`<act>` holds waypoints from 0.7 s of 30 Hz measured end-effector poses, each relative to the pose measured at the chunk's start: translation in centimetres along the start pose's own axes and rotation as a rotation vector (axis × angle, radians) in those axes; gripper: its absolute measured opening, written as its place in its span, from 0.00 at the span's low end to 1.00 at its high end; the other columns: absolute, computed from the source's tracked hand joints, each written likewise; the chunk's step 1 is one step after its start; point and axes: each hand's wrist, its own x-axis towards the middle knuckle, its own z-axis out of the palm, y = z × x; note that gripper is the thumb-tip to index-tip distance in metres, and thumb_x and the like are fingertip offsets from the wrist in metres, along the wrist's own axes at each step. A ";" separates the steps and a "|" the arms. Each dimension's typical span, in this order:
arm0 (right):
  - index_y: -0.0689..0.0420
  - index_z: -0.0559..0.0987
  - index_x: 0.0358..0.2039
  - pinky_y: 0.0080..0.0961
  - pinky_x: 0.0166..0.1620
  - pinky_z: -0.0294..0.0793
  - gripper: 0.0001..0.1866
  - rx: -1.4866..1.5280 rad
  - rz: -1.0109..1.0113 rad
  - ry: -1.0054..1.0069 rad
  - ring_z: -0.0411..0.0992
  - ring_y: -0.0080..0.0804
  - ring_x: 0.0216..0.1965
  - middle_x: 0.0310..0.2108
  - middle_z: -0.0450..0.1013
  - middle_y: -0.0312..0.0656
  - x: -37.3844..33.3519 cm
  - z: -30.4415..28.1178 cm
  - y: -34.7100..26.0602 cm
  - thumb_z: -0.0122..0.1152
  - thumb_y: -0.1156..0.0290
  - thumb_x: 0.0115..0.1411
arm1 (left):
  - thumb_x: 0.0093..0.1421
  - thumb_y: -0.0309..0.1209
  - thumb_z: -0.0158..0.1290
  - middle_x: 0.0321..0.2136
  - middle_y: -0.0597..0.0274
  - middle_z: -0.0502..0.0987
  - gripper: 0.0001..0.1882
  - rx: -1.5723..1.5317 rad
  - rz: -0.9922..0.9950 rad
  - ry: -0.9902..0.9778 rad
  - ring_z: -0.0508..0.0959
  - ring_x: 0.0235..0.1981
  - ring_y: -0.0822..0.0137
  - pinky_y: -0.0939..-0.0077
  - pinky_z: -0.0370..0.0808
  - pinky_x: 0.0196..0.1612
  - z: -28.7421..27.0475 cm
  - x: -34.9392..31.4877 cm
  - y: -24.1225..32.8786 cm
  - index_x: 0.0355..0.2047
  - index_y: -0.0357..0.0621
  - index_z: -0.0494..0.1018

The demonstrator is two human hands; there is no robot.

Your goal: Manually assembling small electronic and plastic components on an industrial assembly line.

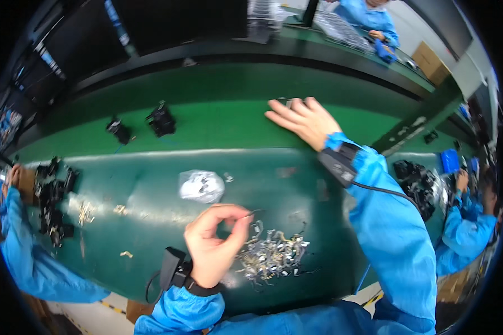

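Observation:
My left hand [213, 240] is closed in a pinch, thumb against forefinger, above the near worktop. A thin dark wire-like piece [257, 211] sticks out from the fingertips; its exact kind is too small to tell. Just right of that hand lies a loose pile of small metal parts with short wires [276, 254]. My right hand [307, 123] reaches out over the bright green strip, palm down, fingers stretched and apart. By its fingertips is a small light piece [289, 103], partly hidden. A dark wrist device with a cable is strapped to each forearm.
A clear bag of white parts [201, 186] lies mid-table. Small pale pieces [86, 212] are scattered at left. Two black components [161, 119] sit on the green strip. Black part heaps [413, 181] flank both sides. A metal post [416, 125] rises right. Co-workers sit left, right and across.

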 end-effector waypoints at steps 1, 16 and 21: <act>0.45 0.66 0.60 0.30 0.49 0.67 0.28 -0.031 -0.050 0.020 0.66 0.29 0.47 0.61 0.61 0.33 0.3 1.1 -0.1 0.52 0.68 0.57 | 0.57 0.15 0.55 0.30 0.59 0.79 0.05 -0.073 -0.029 0.018 0.80 0.32 0.69 0.77 0.76 0.40 -0.2 -0.2 -0.3 0.33 0.34 0.74; 0.60 0.58 0.57 0.40 0.62 0.61 0.41 1.280 0.820 0.582 0.60 0.56 0.60 0.59 0.58 0.57 -5.0 -11.4 -8.6 0.62 0.87 0.40 | 0.60 0.26 0.58 0.29 0.62 0.76 0.07 -0.441 -0.150 0.114 0.76 0.32 0.72 0.79 0.74 0.36 0.6 -1.3 1.2 0.35 0.39 0.72; 0.56 0.63 0.55 0.42 0.61 0.62 0.43 1.525 0.917 0.412 0.61 0.52 0.57 0.56 0.58 0.53 -8.1 -15.7 -13.7 0.69 0.81 0.35 | 0.61 0.27 0.56 0.32 0.62 0.76 0.08 -0.594 -0.167 0.163 0.75 0.34 0.69 0.75 0.71 0.42 3.1 -2.0 2.3 0.39 0.41 0.71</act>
